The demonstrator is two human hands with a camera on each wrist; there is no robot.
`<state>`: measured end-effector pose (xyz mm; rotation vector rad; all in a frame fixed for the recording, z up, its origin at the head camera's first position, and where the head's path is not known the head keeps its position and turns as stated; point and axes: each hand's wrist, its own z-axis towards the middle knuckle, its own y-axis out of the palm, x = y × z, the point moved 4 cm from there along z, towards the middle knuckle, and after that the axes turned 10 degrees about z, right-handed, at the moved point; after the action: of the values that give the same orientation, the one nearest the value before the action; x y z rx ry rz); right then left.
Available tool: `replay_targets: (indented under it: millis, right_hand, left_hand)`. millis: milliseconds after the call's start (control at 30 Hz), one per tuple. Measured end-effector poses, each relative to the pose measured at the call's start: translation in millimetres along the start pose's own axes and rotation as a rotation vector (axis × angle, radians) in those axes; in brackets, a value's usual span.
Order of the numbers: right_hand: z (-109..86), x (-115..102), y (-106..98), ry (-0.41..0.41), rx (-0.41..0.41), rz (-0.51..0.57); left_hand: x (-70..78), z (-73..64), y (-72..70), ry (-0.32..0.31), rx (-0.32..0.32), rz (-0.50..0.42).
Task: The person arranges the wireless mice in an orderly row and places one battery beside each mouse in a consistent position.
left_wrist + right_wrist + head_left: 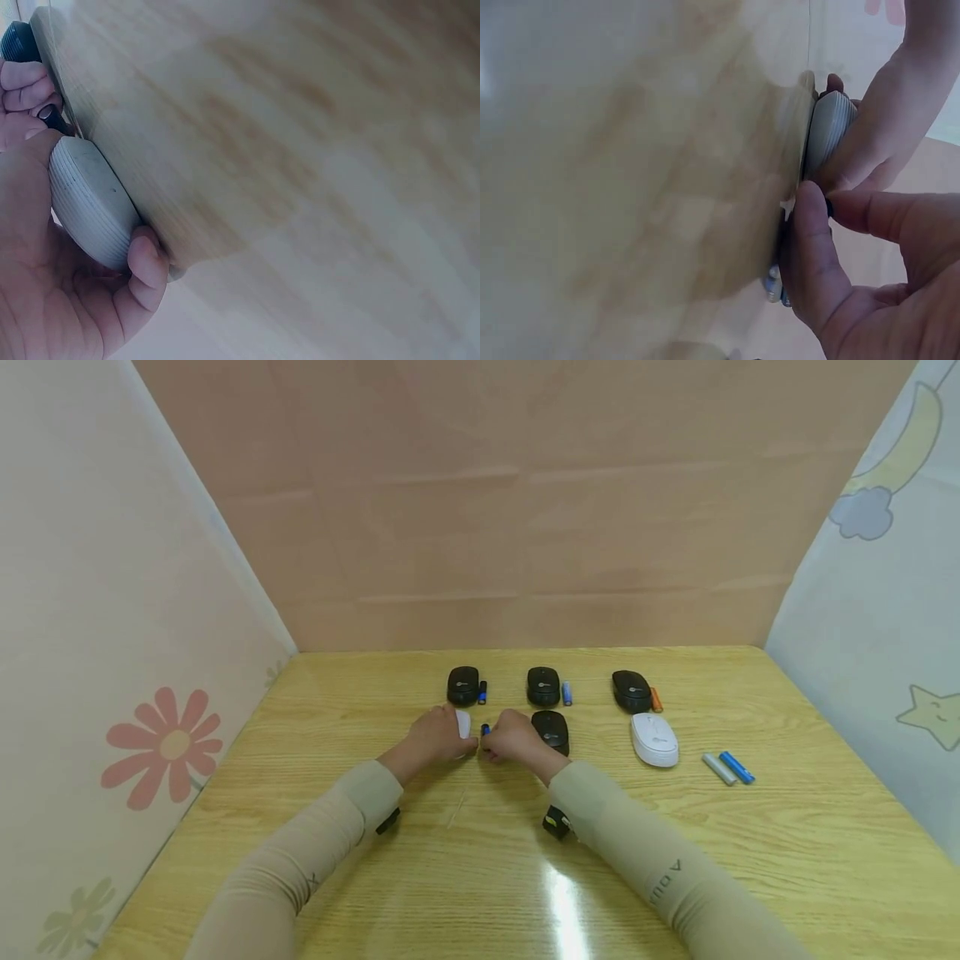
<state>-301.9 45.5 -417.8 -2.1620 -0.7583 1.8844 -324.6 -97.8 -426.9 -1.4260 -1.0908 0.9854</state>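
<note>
A white computer mouse [463, 724] sits on the table, and my left hand [437, 737] grips it with fingers and thumb round its sides. Its ridged white flank [94, 199] shows in the left wrist view. Just to the right, my right hand [516, 739] pinches a dark blue and black battery [485, 729] between thumb and finger, close to the tabletop. Most of that battery is hidden by the fingers; its dark end [829, 208] shows in the right wrist view. A black mouse [551, 731] lies directly beside the right hand, partly covered by it.
Along the back stand three black mice, the left one [463, 685] beside a dark battery [483, 692], the others beside a light blue battery [567, 693] and an orange battery [656, 700]. Another white mouse [655, 740] and two batteries [737, 767] lie at right.
</note>
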Motion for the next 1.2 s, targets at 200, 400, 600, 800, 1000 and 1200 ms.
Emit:
replay_targets:
  millis: [200,400,600,800,1000,1200]
  right_hand:
    - [-0.6,-7,2,-0.001,-0.046,-0.089]
    - [-1.6,-12,2,0.005,-0.055,-0.152]
    - [-2.2,-13,3,0.009,-0.048,-0.177]
    - [-1.4,-12,3,0.006,-0.038,-0.189]
    - [-1.4,-12,2,0.004,-0.041,-0.188]
    - [-1.2,-11,1,0.009,-0.047,-0.184]
  left_hand:
    - [-0.3,0.8,1.1,0.004,0.004,-0.021]
    - [-1.0,1.0,1.3,-0.002,0.005,-0.026]
    - [-0.7,-0.2,0.6,-0.006,-0.001,-0.012]
    - [-0.8,-0.9,0.3,-0.001,0.007,-0.028]
    - [-0.8,-0.7,0.3,0.003,0.014,-0.027]
    - [-0.9,-0.8,0.6,-0.007,0.016,-0.017]
